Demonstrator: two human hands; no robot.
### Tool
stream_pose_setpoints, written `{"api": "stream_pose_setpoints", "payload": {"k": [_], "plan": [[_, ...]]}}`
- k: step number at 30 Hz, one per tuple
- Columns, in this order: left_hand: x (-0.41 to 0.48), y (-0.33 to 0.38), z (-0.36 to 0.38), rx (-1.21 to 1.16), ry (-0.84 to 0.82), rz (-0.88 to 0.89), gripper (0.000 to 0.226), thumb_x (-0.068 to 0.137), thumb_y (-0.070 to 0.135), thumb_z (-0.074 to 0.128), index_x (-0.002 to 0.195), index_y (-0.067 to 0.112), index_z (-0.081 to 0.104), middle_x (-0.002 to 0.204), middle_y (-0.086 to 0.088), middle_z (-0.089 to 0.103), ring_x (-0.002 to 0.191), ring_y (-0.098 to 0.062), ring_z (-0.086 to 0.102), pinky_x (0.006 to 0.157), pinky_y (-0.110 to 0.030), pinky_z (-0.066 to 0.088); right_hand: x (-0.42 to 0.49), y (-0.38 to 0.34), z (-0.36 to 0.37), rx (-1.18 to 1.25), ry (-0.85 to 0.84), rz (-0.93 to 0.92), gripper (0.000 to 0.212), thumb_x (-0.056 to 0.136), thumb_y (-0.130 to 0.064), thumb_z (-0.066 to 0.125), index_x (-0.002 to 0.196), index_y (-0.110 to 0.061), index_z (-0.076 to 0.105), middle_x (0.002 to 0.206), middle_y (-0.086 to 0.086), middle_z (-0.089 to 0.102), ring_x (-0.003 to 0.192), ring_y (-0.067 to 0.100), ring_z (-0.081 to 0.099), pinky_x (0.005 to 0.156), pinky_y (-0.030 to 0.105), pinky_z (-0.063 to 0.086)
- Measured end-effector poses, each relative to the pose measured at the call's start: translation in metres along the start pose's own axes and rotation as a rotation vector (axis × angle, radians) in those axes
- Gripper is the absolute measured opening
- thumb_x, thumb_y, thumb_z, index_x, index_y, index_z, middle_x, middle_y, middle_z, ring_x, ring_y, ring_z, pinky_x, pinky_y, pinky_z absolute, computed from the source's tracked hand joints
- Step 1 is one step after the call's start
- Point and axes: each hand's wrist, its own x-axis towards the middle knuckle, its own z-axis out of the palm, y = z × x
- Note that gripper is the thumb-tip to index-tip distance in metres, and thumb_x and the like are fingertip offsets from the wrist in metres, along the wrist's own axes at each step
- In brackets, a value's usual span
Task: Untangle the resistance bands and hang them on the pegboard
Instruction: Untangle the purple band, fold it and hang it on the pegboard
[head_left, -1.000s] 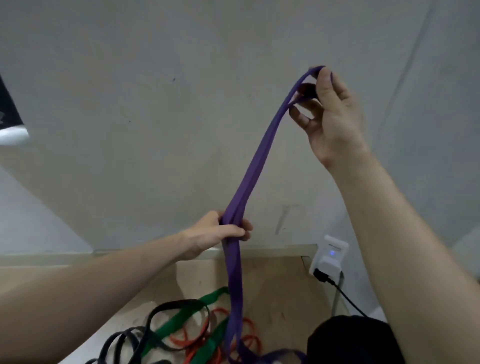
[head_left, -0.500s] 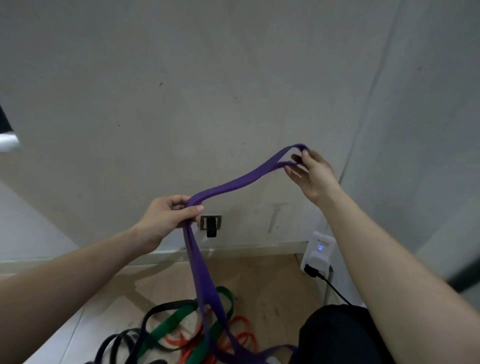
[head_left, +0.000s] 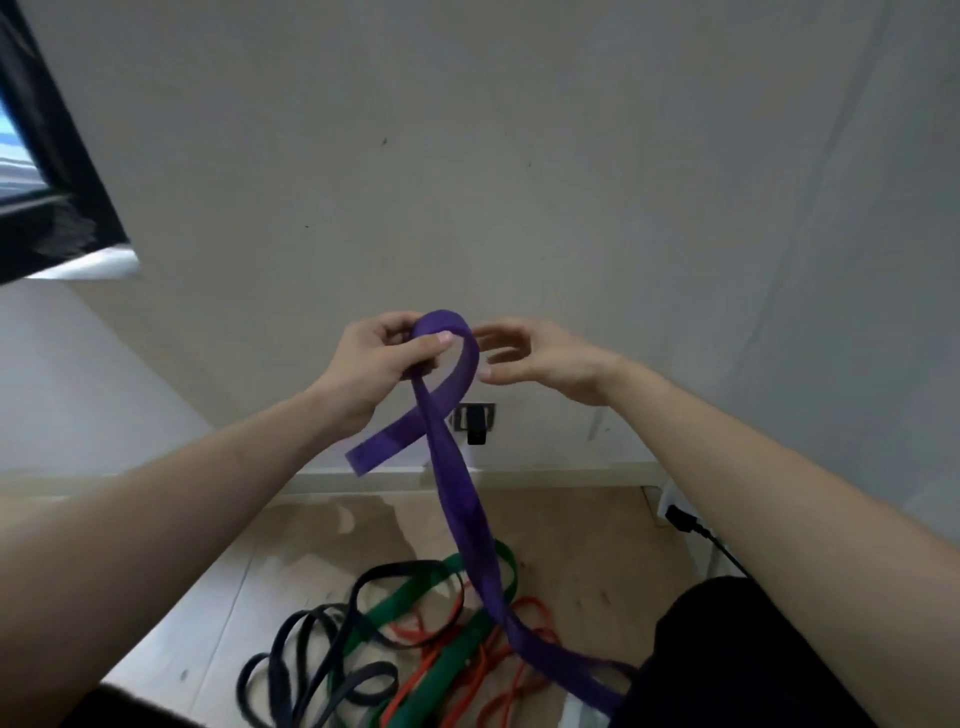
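Note:
My left hand (head_left: 379, 364) grips a wide purple band (head_left: 460, 499) at chest height, thumb over it. The band curls in a loop above that hand; one folded end hangs free to the lower left, and the long part runs down to the floor at the lower right. My right hand (head_left: 535, 358) hovers just right of the loop with relaxed, spread fingers and holds nothing. On the floor lies a tangle of a green band (head_left: 441, 670), an orange band (head_left: 498, 691) and a black band (head_left: 322, 654). No pegboard is in view.
A plain grey wall fills the background, with a small metal hook plate (head_left: 474, 421) low on it. A dark window frame (head_left: 47, 171) is at the upper left. A white plug with a black cable (head_left: 685, 522) sits at the right by the skirting.
My right hand let go of the purple band's far end and came in close to the left hand. The freed end dropped over and hangs in a loop from my left hand.

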Motion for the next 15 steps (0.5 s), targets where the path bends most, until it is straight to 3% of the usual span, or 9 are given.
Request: {"api": "stream_pose_setpoints", "payload": {"k": [4,7,9,12,15], "plan": [[-0.001,0.01,-0.005,0.001,0.004,0.035,0.023,0.087,0.016,0.077,0.107,0.005,0.073,0.079,0.003,0.071,0.066,-0.01,0.06,0.071,-0.026,0.052,0.009,-0.024,0.027,0.074,0.057,-0.164,0.048,0.087,-0.022,0.078,0.131,-0.014,0.06,0.12,0.007,0.069,0.112,0.017,0.066,0.099,0.032,0.052],[-0.002,0.015,-0.015,0.016,0.021,0.064,0.015,0.088,0.017,0.076,0.102,0.011,0.075,0.071,0.009,0.067,0.064,-0.008,0.056,0.069,-0.024,0.049,0.015,-0.031,0.03,0.108,0.145,-0.217,0.039,0.089,-0.03,0.075,0.123,-0.015,0.066,0.113,0.015,0.07,0.102,0.027,0.068,0.095,0.037,0.055],[-0.004,0.017,-0.019,0.017,0.014,0.082,0.014,0.088,0.018,0.076,0.101,0.015,0.075,0.072,0.009,0.066,0.067,-0.01,0.057,0.07,-0.024,0.05,0.019,-0.037,0.028,0.181,0.166,-0.237,0.036,0.09,-0.029,0.074,0.122,-0.014,0.067,0.11,0.015,0.07,0.093,0.023,0.068,0.092,0.038,0.057],[-0.008,0.015,-0.022,0.065,-0.043,0.074,0.02,0.085,0.014,0.078,0.104,0.017,0.072,0.077,0.007,0.069,0.075,-0.011,0.065,0.077,-0.025,0.056,0.022,-0.051,0.027,0.287,0.233,-0.299,0.024,0.091,-0.011,0.071,0.114,-0.007,0.067,0.099,0.006,0.069,0.087,0.011,0.065,0.08,0.025,0.056],[-0.015,0.002,-0.021,0.214,-0.101,0.032,0.024,0.082,0.009,0.081,0.102,0.012,0.068,0.086,0.0,0.07,0.083,-0.015,0.07,0.082,-0.029,0.059,0.025,-0.066,0.029,0.442,0.328,-0.343,0.012,0.091,-0.006,0.069,0.101,-0.013,0.067,0.084,-0.002,0.066,0.068,0.007,0.062,0.068,0.022,0.053]]}}
